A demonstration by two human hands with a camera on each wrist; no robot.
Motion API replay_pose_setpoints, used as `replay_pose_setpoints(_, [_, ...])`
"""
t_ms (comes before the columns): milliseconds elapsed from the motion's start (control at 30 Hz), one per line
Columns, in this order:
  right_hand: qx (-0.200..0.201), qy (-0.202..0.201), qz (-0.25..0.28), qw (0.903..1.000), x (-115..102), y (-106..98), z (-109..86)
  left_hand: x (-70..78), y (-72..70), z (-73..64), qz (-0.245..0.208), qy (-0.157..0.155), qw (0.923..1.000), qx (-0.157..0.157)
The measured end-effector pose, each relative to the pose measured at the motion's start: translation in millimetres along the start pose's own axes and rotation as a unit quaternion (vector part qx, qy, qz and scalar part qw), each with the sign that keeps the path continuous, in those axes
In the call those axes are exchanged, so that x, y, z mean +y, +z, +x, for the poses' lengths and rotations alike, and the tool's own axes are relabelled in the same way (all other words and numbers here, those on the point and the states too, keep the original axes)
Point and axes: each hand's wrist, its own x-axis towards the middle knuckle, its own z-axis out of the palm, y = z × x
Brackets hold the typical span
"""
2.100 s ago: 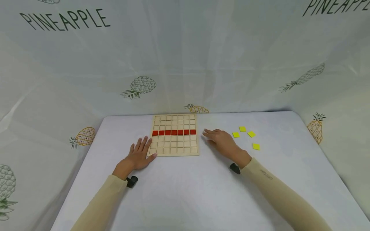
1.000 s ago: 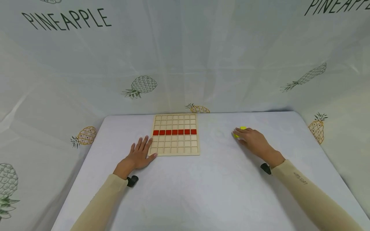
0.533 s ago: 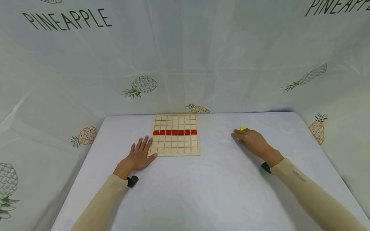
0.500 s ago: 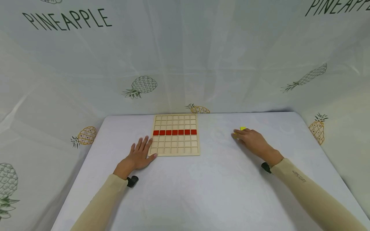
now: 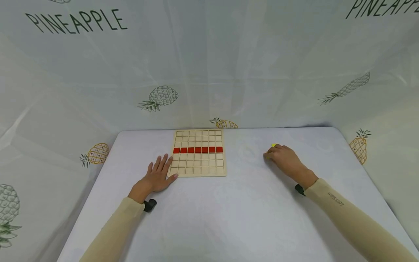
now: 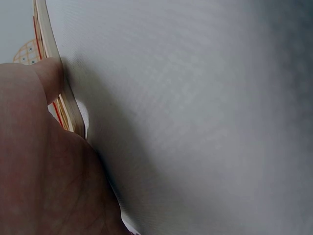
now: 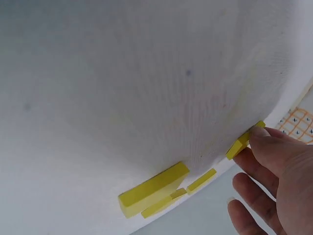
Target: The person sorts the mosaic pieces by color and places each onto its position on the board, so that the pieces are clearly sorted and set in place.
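My left hand [image 5: 156,178] lies flat with fingers spread at the near left corner of a wooden grid board [image 5: 198,171]. In the left wrist view its thumb rests on the edge of the board [image 6: 73,115]. Red square tiles [image 5: 198,150] fill one row across the board. To the right of the board, my right hand [image 5: 286,160] pinches a yellow square tile [image 7: 236,149] between thumb and finger. Whether that tile is off the table, I cannot tell. Just behind the hand shows part of another yellow tile [image 5: 273,145].
Loose yellow tiles lie near the right hand in the right wrist view, the nearest tile [image 7: 154,188] looking largest. The head view hides most of them behind the hand. A pineapple-print cloth [image 5: 255,72] hangs behind the white table [image 5: 209,218].
My right hand has moved from beside the board rightward to the yellow tiles. Its fingers have since drawn in around one tile. The left hand and the board stay put.
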Motion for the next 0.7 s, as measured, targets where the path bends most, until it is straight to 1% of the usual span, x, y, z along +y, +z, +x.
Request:
replay_pose_setpoints(133, [-0.004,-0.02,-0.039,0.999,-0.8,-0.5,1.4,-0.4,0.1,-0.6,-0.004,0.002,1.0,0.005])
replay_pose_setpoints(267, [-0.002,-0.029,-0.052,0.9982,0.0,0.5,0.0,-1.2,1.4,-0.4,0.007,0.003,0.9999,0.009])
replay_pose_setpoints(433, [0.005,-0.035,-0.047,0.9983,1.6,2.2,-3.2,-1.0,1.8,-0.1,0.007,0.001,0.9999,0.008])
replay_pose_setpoints(700, [0.036,-0.041,-0.023,0.9982,-0.4,0.4,-4.1,2.0,-1.0,-2.4,0.002,-0.004,1.0,0.007])
